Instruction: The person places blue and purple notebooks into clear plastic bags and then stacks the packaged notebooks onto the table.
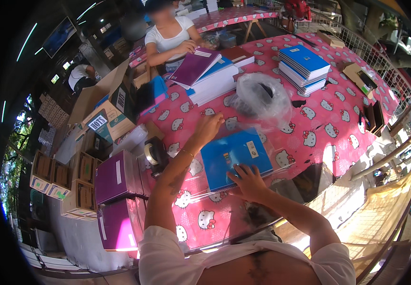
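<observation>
A blue notebook [234, 154] lies on the pink patterned tablecloth [319, 128] under a clear plastic sheet [200, 187]. My right hand [248, 180] presses flat on the near corner of the notebook, fingers spread. At the notebook's far left corner, my left hand [208, 127] pinches the edge of the clear plastic. A roll of tape in a black dispenser [154, 153] stands to the left of my left forearm.
A crumpled clear plastic bag [262, 97] lies beyond the notebook. Stacks of blue notebooks [304, 68] and mixed purple and blue ones [210, 76] stand further back, where another person [170, 35] handles one. Purple stacks [117, 178] and cardboard boxes [105, 114] sit at the left.
</observation>
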Motion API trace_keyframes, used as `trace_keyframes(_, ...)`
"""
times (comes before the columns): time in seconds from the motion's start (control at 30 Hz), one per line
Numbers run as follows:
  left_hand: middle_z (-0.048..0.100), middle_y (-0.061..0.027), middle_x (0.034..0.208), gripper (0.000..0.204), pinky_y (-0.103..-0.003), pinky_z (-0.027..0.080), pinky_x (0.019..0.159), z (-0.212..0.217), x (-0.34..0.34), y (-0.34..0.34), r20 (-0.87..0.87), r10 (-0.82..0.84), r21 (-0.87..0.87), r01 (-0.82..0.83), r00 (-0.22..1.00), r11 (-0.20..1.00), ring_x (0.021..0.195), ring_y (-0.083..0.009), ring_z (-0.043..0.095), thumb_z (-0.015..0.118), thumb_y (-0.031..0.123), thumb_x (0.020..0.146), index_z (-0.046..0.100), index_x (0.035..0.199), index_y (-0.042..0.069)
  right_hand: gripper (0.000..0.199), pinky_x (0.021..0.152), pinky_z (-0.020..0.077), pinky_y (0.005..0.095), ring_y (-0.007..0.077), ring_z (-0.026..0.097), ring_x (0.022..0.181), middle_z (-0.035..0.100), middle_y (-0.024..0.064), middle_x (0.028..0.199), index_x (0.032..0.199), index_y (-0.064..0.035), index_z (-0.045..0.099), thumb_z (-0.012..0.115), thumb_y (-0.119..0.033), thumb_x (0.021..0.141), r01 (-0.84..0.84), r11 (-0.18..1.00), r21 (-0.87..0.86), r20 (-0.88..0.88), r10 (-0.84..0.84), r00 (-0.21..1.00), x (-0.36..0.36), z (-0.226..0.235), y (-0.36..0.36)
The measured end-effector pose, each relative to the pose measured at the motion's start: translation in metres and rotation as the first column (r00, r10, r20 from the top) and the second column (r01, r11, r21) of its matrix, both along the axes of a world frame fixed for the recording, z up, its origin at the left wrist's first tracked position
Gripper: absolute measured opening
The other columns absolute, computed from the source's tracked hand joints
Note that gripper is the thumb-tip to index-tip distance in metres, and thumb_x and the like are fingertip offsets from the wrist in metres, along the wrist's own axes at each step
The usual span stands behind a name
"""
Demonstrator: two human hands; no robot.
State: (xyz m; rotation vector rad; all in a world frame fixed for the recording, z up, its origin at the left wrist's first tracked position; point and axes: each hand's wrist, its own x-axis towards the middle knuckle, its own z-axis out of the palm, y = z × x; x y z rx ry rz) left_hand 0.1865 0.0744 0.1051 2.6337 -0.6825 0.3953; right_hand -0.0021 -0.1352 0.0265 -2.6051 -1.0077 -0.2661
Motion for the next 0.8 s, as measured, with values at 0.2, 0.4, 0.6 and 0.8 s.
trace_keyframes(0.2,0.063,-0.013,0.087,0.015,-0.043,0.053,0.074,-0.002,0.04,-0.003,0.418,0.139,0.214,-0.246,0.898,0.945,0.087,-0.0324,0.064,0.065,0.024,0.089,0.064,0.093,0.01,0.073,0.102,0.0353,0.0619,0.0341,0.042,0.132,0.045,0.0157,0.144,0.141,-0.0186,0.049,0.068,-0.056,0.081,0.029,0.999,-0.021,0.045,-0.028,0.999,0.002,-0.003,-0.001)
trace_keyframes(0.4,0.066,-0.0153,0.09,0.012,-0.045,0.053,0.076,-0.03,0.088,0.011,0.297,0.174,0.275,-0.258,0.939,0.926,0.089,-0.0348,0.066,0.061,0.019,0.089,0.065,0.093,0.008,0.072,0.104,0.0349,0.0636,0.0359,0.041,0.133,0.045,0.0169,0.144,0.14,-0.0169,0.05,0.067,-0.056,0.082,0.004,1.0,-0.015,0.01,-0.004,1.0,0.0,0.0,-0.001)
trace_keyframes(0.6,0.067,-0.0218,0.081,0.026,-0.052,0.05,0.067,-0.026,0.07,0.01,-0.078,0.161,0.011,-0.161,0.984,0.987,0.077,-0.0433,0.065,0.054,0.03,0.098,0.055,0.097,0.004,0.071,0.104,0.0346,0.0628,0.0347,0.04,0.133,0.044,0.0159,0.145,0.141,-0.0182,0.05,0.065,-0.057,0.083,0.006,1.0,0.002,-0.041,-0.006,0.999,-0.003,0.001,-0.005)
trace_keyframes(0.8,0.069,-0.0157,0.085,0.024,-0.049,0.051,0.071,-0.002,-0.037,-0.014,-0.066,-0.005,0.101,0.012,0.998,0.995,0.081,-0.0362,0.067,0.062,0.026,0.094,0.064,0.107,0.007,0.072,0.104,0.035,0.0626,0.0358,0.042,0.131,0.043,0.0168,0.146,0.141,-0.0184,0.05,0.065,-0.057,0.083,0.006,1.0,-0.019,-0.02,-0.007,1.0,0.004,-0.001,-0.003)
